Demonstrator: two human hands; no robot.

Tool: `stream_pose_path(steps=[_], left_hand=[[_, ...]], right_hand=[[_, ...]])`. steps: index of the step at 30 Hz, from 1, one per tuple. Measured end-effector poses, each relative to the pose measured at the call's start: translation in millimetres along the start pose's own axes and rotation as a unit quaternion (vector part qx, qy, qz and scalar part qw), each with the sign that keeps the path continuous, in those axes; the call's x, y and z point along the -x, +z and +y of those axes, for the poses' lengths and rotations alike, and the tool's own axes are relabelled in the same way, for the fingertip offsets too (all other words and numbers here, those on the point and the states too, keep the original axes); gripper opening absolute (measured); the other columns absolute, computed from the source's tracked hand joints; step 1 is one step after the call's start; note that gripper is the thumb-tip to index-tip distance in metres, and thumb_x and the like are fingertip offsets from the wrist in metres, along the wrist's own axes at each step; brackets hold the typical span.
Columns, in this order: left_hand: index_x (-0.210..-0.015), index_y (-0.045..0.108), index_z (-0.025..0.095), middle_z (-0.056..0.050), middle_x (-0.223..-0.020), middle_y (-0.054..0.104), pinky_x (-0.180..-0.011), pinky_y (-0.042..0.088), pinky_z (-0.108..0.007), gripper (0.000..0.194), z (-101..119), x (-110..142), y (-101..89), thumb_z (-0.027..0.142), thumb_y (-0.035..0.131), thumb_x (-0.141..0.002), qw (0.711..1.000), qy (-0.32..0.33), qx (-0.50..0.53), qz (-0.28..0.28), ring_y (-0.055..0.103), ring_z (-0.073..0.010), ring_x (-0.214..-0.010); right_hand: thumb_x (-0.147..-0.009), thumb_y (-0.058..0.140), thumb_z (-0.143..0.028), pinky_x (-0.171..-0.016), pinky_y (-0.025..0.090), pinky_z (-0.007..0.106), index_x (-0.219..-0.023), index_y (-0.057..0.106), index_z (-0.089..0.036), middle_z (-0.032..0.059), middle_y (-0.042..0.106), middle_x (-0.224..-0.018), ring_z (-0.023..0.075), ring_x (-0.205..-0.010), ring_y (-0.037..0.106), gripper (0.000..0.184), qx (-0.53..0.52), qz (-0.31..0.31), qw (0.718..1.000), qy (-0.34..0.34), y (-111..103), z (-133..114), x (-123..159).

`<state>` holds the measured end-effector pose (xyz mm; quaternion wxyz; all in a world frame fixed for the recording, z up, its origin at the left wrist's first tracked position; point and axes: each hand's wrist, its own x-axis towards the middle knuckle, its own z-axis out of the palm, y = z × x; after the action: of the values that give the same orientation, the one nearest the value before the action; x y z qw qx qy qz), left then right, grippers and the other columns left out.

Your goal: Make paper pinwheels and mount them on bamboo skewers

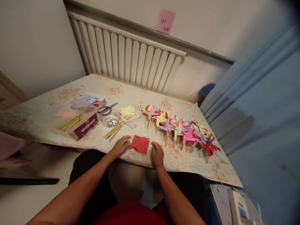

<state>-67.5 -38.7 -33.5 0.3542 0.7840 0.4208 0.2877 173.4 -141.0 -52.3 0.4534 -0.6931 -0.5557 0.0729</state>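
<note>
1. Along the near edge of the flowered tablecloth (182,165), my left hand (121,146) and right hand (157,155) flank a paper stack (142,144), red uppermost; fingers loosely bent, though whether either pinches it I can't tell.
2. Bare cloth separates my right hand from the pinwheels (179,128), which block that side.
3. Leftward, loose sticks (113,131), a box (87,125), a bowl (102,122) and scissors (106,109) crowd me.
4. Beyond the cloth stands a radiator (126,56); a blue curtain (257,93) hangs rightward.
</note>
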Motion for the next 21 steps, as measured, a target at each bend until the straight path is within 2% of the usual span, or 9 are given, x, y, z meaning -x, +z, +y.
stream_pose_path(steps=[5, 7, 11, 13, 15, 17, 21], left_hand=[[-0.093, 0.065, 0.018, -0.012, -0.127, 0.060, -0.109, 0.038, -0.043, 0.026, 6, -5, -0.8, 0.035, 0.055, -0.076, 0.997, -0.043, -0.013, 0.060, 0.054, -0.0281, -0.121], [-0.100, 0.065, 0.019, -0.011, -0.127, 0.059, -0.110, 0.037, -0.043, 0.030, 13, -9, -2.0, 0.033, 0.057, -0.075, 0.997, -0.038, -0.039, 0.062, 0.052, -0.0286, -0.123], [-0.105, 0.065, 0.019, -0.010, -0.128, 0.058, -0.110, 0.037, -0.042, 0.030, 34, -16, -8.0, 0.030, 0.058, -0.078, 0.994, 0.013, -0.106, 0.031, 0.049, -0.0270, -0.124], [-0.104, 0.065, 0.018, -0.009, -0.117, 0.063, -0.106, 0.040, -0.040, 0.027, 47, -20, -10.7, 0.029, 0.058, -0.080, 0.988, 0.029, -0.151, 0.009, 0.052, -0.0257, -0.117], [-0.102, 0.065, 0.016, -0.010, -0.107, 0.065, -0.100, 0.043, -0.037, 0.024, 60, -24, -11.3, 0.027, 0.059, -0.081, 0.981, 0.027, -0.194, -0.010, 0.055, -0.0251, -0.109], [-0.101, 0.065, 0.014, -0.011, -0.105, 0.064, -0.094, 0.045, -0.035, 0.024, 70, -29, -9.6, 0.026, 0.058, -0.081, 0.974, 0.018, -0.223, -0.024, 0.057, -0.0247, -0.105], [-0.101, 0.064, 0.016, -0.009, -0.102, 0.064, -0.086, 0.046, -0.031, 0.022, 84, -45, -0.7, 0.024, 0.058, -0.081, 0.966, 0.016, -0.241, -0.089, 0.060, -0.0216, -0.096]], right_hand=[[-0.084, 0.040, -0.017, -0.096, 0.045, 0.035, -0.102, 0.069, -0.015, 0.0103, 0.070, -0.104, 0.0205, -0.101, 0.061, 0.035, -0.029, 0.021, 0.999, 0.027, 0, 1, 0], [-0.084, 0.040, -0.018, -0.094, 0.045, 0.034, -0.101, 0.069, -0.015, 0.0102, 0.070, -0.102, 0.0204, -0.099, 0.061, 0.034, -0.030, 0.028, 0.999, 0.028, 0, 1, 0], [-0.082, 0.041, -0.017, -0.093, 0.046, 0.034, -0.099, 0.069, -0.015, 0.0097, 0.070, -0.100, 0.0203, -0.097, 0.061, 0.032, -0.027, 0.033, 0.999, 0.032, 1, -1, 0], [-0.082, 0.041, -0.017, -0.092, 0.046, 0.034, -0.098, 0.069, -0.015, 0.0097, 0.070, -0.100, 0.0204, -0.097, 0.061, 0.032, -0.025, 0.034, 0.999, 0.031, 1, -1, 0], [-0.082, 0.041, -0.016, -0.092, 0.045, 0.035, -0.098, 0.069, -0.015, 0.0100, 0.070, -0.100, 0.0209, -0.098, 0.061, 0.032, -0.022, 0.033, 0.999, 0.027, 1, -2, 0], [-0.082, 0.041, -0.016, -0.092, 0.045, 0.035, -0.098, 0.069, -0.015, 0.0102, 0.070, -0.099, 0.0215, -0.098, 0.061, 0.033, -0.019, 0.030, 0.999, 0.024, 0, -3, 0], [-0.081, 0.041, -0.013, -0.091, 0.045, 0.035, -0.098, 0.069, -0.016, 0.0099, 0.069, -0.098, 0.0217, -0.096, 0.060, 0.033, -0.011, 0.025, 0.999, 0.021, -1, -7, 0]])
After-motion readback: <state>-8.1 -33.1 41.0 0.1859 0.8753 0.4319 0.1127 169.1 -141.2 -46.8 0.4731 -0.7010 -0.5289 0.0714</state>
